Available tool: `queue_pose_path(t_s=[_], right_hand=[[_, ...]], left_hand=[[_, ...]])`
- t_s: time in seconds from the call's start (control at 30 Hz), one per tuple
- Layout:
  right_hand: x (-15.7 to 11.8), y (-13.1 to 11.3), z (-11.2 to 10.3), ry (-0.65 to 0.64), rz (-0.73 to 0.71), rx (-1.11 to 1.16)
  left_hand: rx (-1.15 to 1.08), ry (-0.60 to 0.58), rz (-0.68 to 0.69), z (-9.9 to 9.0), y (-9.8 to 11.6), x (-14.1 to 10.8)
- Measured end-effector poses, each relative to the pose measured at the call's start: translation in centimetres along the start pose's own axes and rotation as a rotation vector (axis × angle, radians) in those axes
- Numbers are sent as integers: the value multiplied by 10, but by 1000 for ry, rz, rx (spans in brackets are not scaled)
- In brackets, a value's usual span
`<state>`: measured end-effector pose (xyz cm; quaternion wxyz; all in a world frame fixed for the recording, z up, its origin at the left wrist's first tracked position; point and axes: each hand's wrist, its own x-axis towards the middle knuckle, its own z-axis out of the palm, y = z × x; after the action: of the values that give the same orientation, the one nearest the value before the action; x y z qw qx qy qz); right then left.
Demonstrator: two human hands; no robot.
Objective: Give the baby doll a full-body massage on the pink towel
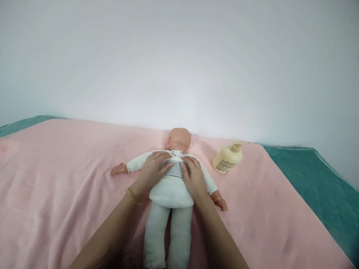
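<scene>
A baby doll (171, 192) with a white cloth body lies with the back of its head toward me, arms spread and legs pointing my way. My left hand (153, 168) rests on the left side of its upper back, fingers apart and slightly curved. On the right side lies my right hand (194, 175), its fingers also spread on the cloth. Between the two hands a greyish, shiny rectangular patch (175, 169) shows on the doll's back. Neither hand grips anything.
A cream pump bottle (227, 158) stands right of the doll's head. Under everything is a pink blanket (84, 157), wrinkled at the left, over a green quilted cover (322, 183). A pale wall (179, 67) rises behind.
</scene>
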<state>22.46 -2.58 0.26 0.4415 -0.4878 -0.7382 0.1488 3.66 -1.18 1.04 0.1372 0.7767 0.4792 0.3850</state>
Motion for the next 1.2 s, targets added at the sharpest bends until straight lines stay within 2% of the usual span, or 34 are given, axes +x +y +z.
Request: queue_pose_path(t_s=[0.17,0.3,0.57,0.83,1.07,1.2], right_hand=[[2,5,4,-70,6,4],[4,6,5,-114,-1,-23],[3,7,7,-98,-48,-19],[5,9,8,-139,-49,-41],[3,8,9,-103,-57,-60],[4,8,10,-125,-50,-83]], left_hand=[[-24,-64,-63,8,-11,-1],[-24,-95,-70,8,-11,0],[18,-36,-43,11,-5,-3],[39,-67,-41,10,0,-4],[77,-66,-29,12,-7,-2],[77,-86,-25,12,-7,-1]])
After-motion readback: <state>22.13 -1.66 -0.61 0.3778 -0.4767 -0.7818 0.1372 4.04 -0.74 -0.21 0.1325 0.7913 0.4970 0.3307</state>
